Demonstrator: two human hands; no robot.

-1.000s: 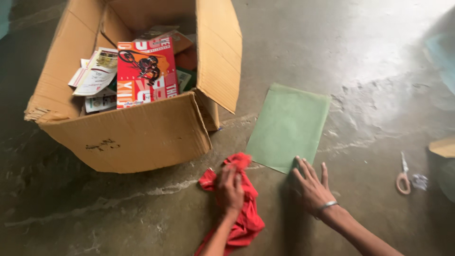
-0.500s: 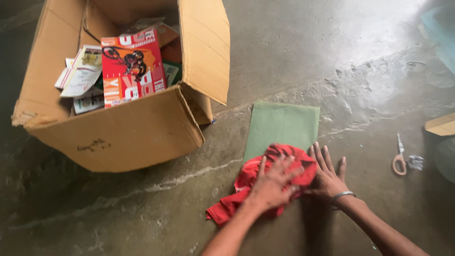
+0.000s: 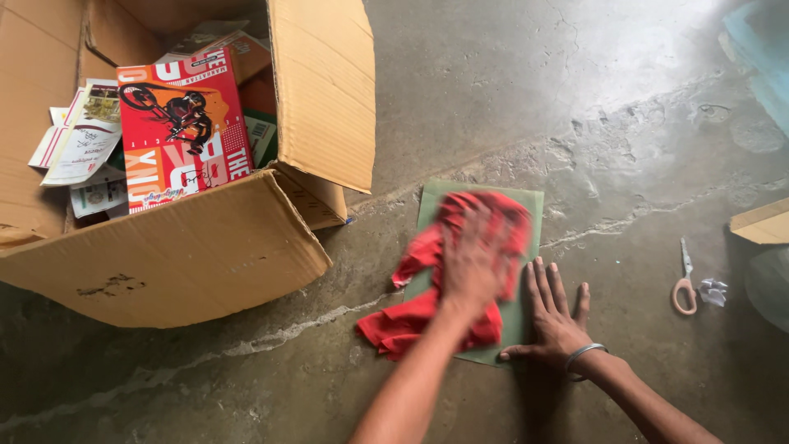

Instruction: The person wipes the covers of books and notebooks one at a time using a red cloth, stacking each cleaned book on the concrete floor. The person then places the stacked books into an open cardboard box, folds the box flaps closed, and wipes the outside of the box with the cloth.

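A thin green sheet or booklet (image 3: pixel 526 247) lies flat on the concrete floor (image 3: pixel 509 90). My left hand (image 3: pixel 472 259) presses a red cloth (image 3: pixel 427 316) onto the sheet; hand and cloth are blurred with motion over the sheet's upper part. My right hand (image 3: pixel 552 316), a metal bangle on its wrist, lies flat with fingers spread on the sheet's lower right corner.
An open cardboard box (image 3: pixel 189 255) at the upper left holds a red magazine (image 3: pixel 181 131) and several papers. Orange-handled scissors (image 3: pixel 683 279) and a crumpled scrap (image 3: pixel 713 291) lie on the floor at the right, with another cardboard edge (image 3: pixel 760 222) beyond.
My left hand has carried the red cloth from the floor onto the green sheet and pushed it away from me across the sheet. My right hand has stayed pressed on the lower corner.
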